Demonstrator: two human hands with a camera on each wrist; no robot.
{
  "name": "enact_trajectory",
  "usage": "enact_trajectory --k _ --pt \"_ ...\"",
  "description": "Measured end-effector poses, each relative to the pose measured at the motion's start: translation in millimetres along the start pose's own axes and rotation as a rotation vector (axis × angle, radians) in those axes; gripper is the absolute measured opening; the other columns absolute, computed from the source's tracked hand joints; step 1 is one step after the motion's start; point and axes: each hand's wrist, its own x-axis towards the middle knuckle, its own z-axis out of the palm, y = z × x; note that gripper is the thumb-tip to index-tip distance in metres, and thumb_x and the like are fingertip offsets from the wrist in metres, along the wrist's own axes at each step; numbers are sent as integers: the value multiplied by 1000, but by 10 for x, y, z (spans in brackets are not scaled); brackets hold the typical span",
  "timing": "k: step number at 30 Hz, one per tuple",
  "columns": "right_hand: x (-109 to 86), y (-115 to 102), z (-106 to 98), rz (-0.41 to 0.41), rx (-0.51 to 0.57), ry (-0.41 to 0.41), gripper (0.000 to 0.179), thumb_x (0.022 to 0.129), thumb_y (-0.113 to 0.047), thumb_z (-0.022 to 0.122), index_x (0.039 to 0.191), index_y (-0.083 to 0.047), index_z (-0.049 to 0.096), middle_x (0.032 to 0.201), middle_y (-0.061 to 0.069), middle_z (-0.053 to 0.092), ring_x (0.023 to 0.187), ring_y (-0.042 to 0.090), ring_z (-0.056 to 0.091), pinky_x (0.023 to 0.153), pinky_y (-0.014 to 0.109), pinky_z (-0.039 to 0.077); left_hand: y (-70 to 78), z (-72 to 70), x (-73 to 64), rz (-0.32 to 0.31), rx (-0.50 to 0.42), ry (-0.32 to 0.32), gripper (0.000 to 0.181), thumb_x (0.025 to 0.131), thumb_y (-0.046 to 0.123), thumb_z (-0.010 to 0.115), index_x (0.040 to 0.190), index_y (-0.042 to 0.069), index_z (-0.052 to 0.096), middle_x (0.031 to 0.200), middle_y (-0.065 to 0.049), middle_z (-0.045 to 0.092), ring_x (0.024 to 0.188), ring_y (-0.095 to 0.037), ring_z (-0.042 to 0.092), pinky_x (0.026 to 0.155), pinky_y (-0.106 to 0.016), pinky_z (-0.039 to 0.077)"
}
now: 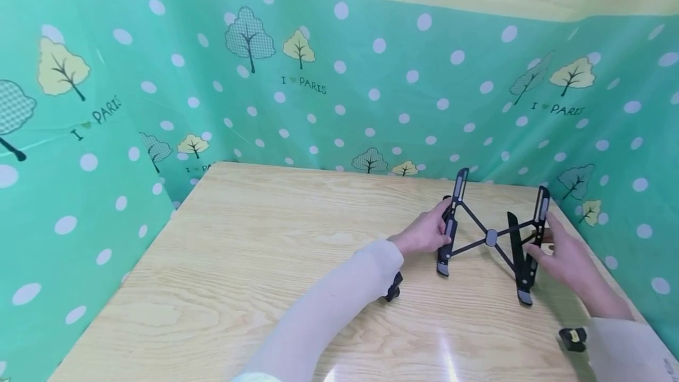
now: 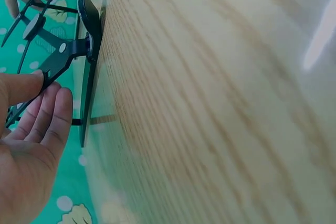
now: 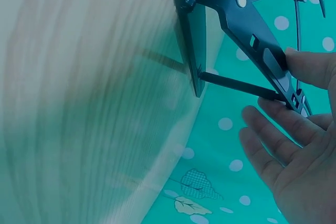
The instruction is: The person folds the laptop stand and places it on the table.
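A black folding laptop stand (image 1: 491, 237) stands unfolded at the right of the table, its crossed bars joined at a round grey hub. My left hand (image 1: 424, 231) grips its left arm, with the thumb on one face and the fingers behind, as the left wrist view shows on the stand's side rail (image 2: 60, 59). On the far side, my right hand (image 1: 570, 258) pinches the right arm near its upper part. In the right wrist view, thumb and index finger meet the slotted rail (image 3: 252, 35), and a thin strut joins it to the base bar.
The wooden table (image 1: 239, 252) stretches to the left and front. Green dotted cloth (image 1: 371, 75) with printed trees hangs along its back and sides, close behind the stand. Black wrist-worn devices (image 1: 573, 339) sit at both sleeves.
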Motion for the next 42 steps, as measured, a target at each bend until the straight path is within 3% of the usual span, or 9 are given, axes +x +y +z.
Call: enact_trajectory --k 11,19,32,42 --pt "29 -85 59 -2 27 0 90 94 -25 61 149 6 -2 115 38 51 101 54 49 75 63 43 -40 -79 -54 -17 -8 -8 97 82 2 72 154 23 11 72 4 59 63 -7 56 60 -16 48" --pt "54 -89 95 4 40 -35 91 95 -29 58 149 3 -7 124 42 43 103 57 50 77 65 44 -99 -113 -70 -5 2 -3 98 82 2 73 154 22 10 73 4 59 64 -7 56 62 -16 48" --pt "132 -202 158 -15 71 -42 90 96 -30 58 150 1 -7 125 40 43 103 54 53 77 62 46 -198 -208 -147 -9 -34 3 97 82 1 71 155 18 8 75 3 59 66 -8 57 65 -17 49" --pt "171 -286 194 -35 64 -26 89 95 -27 59 151 1 -5 125 41 45 100 51 56 77 62 45 -252 -275 -178 -23 -37 7 100 82 0 71 155 22 5 76 2 59 66 -8 56 63 -17 49"
